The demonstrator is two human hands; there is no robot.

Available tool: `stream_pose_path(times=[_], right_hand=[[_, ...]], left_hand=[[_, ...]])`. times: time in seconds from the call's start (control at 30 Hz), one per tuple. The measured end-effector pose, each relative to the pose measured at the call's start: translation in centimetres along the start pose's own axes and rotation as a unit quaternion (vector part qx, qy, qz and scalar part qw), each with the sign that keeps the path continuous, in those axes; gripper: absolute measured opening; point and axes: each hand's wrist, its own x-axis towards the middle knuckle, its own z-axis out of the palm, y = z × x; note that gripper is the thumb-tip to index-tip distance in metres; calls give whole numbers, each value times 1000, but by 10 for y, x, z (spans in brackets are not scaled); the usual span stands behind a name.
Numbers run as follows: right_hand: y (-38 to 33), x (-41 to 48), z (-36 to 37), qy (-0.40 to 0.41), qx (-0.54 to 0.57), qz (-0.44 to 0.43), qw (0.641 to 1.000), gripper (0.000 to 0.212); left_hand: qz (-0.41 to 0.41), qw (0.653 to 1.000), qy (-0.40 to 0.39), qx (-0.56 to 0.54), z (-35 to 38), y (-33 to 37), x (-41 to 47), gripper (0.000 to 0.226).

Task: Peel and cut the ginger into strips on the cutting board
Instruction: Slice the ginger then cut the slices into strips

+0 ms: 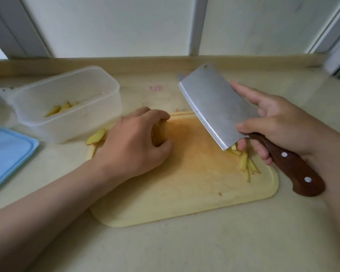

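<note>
A pale yellow cutting board point(185, 193) lies on the counter in front of me. My left hand point(133, 142) curls over a stack of ginger slices point(159, 134) at the board's left part, fingers and thumb pinching the stack. A loose ginger slice point(95, 137) lies at the board's left edge. My right hand point(279, 124) grips a cleaver point(218, 107) by its brown wooden handle, forefinger along the blade's far side; the blade is lifted and tilted above the board. Several cut ginger strips point(245, 163) lie on the board's right side under the blade's heel.
A clear plastic container point(67, 103) with some ginger strips inside stands left of the board. Its blue lid point(6, 154) lies at the far left edge. A raised ledge and a tiled wall run along the back of the counter.
</note>
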Motion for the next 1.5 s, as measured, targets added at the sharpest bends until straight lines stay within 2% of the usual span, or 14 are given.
stream_pose_path(times=[0.23, 0.37, 0.5, 0.6, 0.87, 1.0, 1.07, 1.17, 1.23, 1.3, 1.4, 1.5], right_hand=[[-3, -5, 7, 17, 9, -5, 1000, 83], [-3, -3, 10, 14, 8, -5, 1000, 84], [1, 0, 11, 11, 4, -2, 1000, 89], [1, -1, 12, 5, -1, -3, 1000, 91], [1, 0, 11, 9, 0, -18, 1000, 90], [-1, -2, 10, 7, 0, -23, 1000, 89], [-2, -3, 10, 5, -1, -26, 1000, 89], [-3, -4, 9, 4, -2, -32, 999, 87], [-2, -4, 8, 6, -7, -31, 999, 88], [-1, -5, 7, 11, -14, -31, 999, 91], [1, -4, 7, 6, -23, -32, 999, 90], [1, -4, 6, 10, -39, -19, 999, 92]], left_hand=[[-15, 997, 55, -52, -4, 2, -2, 43], [-28, 998, 45, -46, -8, 0, -2, 47], [-47, 998, 18, -42, -13, -2, -2, 42], [-49, 998, 18, -34, -16, 0, -3, 49], [-7, 992, 113, -47, -12, 0, -4, 29], [34, 975, 177, -128, -16, 16, -8, 14], [4, 966, 126, -227, -17, 30, -12, 22], [-70, 945, -10, -318, -15, 45, -20, 45], [-86, 945, -80, -307, -11, 46, -22, 48], [-76, 957, -104, -258, -7, 45, -24, 40], [23, 990, -43, -133, -1, 40, -27, 25], [156, 987, -4, -37, 4, 36, -31, 15]])
